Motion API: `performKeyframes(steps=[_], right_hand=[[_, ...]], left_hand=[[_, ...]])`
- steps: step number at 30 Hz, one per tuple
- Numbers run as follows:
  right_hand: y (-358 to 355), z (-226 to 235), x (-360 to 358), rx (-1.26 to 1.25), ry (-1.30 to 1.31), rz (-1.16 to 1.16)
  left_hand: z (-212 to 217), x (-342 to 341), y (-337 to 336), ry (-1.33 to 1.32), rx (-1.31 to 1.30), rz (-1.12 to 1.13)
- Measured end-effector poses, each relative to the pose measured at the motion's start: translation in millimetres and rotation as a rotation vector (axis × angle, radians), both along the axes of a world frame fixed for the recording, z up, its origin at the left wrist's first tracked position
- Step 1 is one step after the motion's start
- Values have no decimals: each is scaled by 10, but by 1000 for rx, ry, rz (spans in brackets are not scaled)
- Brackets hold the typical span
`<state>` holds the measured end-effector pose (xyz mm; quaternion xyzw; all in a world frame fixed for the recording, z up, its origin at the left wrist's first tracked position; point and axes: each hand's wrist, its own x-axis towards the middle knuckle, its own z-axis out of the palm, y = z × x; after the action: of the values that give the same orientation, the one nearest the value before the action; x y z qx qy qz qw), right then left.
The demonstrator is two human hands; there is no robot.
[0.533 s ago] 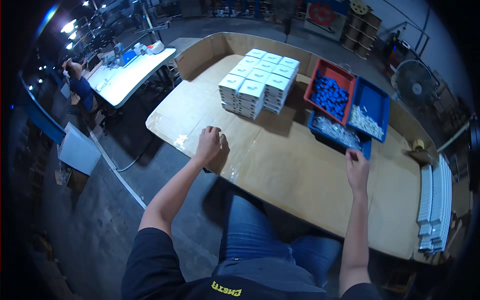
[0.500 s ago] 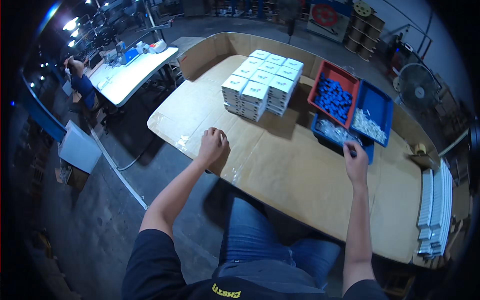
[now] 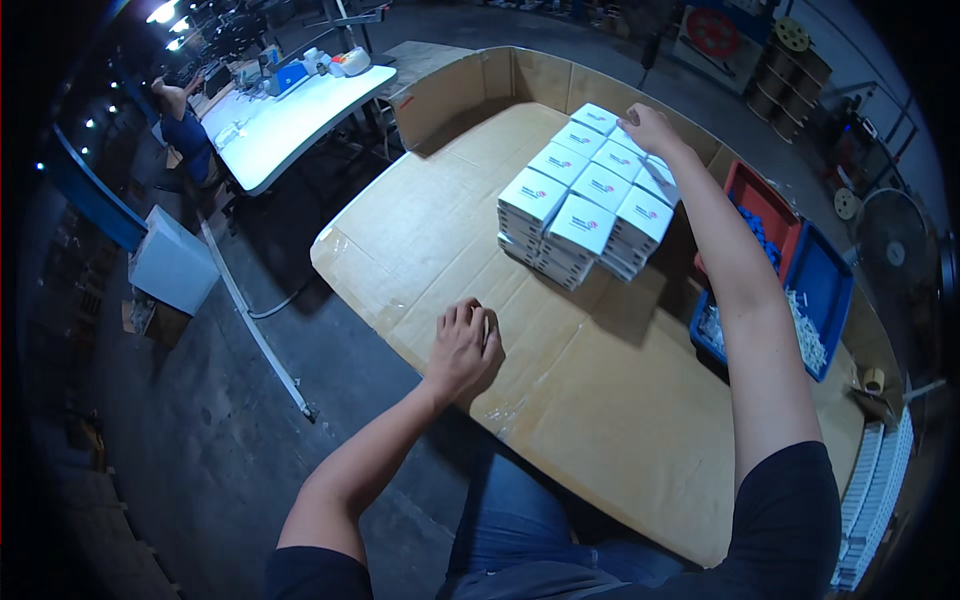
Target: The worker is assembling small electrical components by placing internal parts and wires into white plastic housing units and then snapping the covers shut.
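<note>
Several small white boxes [image 3: 580,224] stand stacked in a tight block on the cardboard-covered table [image 3: 440,225]. My right hand [image 3: 650,130] reaches over the far side of this stack, its fingers bent and closed at a white box in the back row; my fingers partly hide that box. Close to the table's near left edge is my left hand [image 3: 464,348], palm down with curled fingers. What lies under its fingers, if anything, is hidden.
Right of the stack are a red bin [image 3: 783,222] of blue parts and a blue tray [image 3: 830,285] of small white parts, partly behind my right arm. White slatted strips [image 3: 868,500] lie at the far right. Cardboard walls [image 3: 540,80] border the table's back. A person sits by a white table [image 3: 290,130].
My right hand has left the bins and swung up and left to the back of the box stack. The view has shifted; my left hand stays curled near the table's edge.
</note>
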<state>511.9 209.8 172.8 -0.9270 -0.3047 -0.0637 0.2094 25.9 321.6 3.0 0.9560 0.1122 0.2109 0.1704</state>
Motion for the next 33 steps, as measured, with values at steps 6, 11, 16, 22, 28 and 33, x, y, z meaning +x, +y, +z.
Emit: performKeyframes(steps=[6, 11, 16, 22, 28, 33], right_hand=[[394, -227, 597, -139, 109, -17], [446, -269, 1078, -243, 339, 23], [561, -288, 1089, -231, 388, 28], [556, -260, 1127, -153, 407, -4], [603, -171, 951, 125, 375, 2], [383, 103, 730, 600, 340, 122]], left_hand=[[42, -4, -3, 47, -20, 38], [12, 61, -1, 50, -30, 19], [55, 35, 15, 81, -41, 54], [36, 63, 17, 74, -42, 52], [71, 32, 20, 84, -52, 60], [86, 70, -17, 45, -53, 30]])
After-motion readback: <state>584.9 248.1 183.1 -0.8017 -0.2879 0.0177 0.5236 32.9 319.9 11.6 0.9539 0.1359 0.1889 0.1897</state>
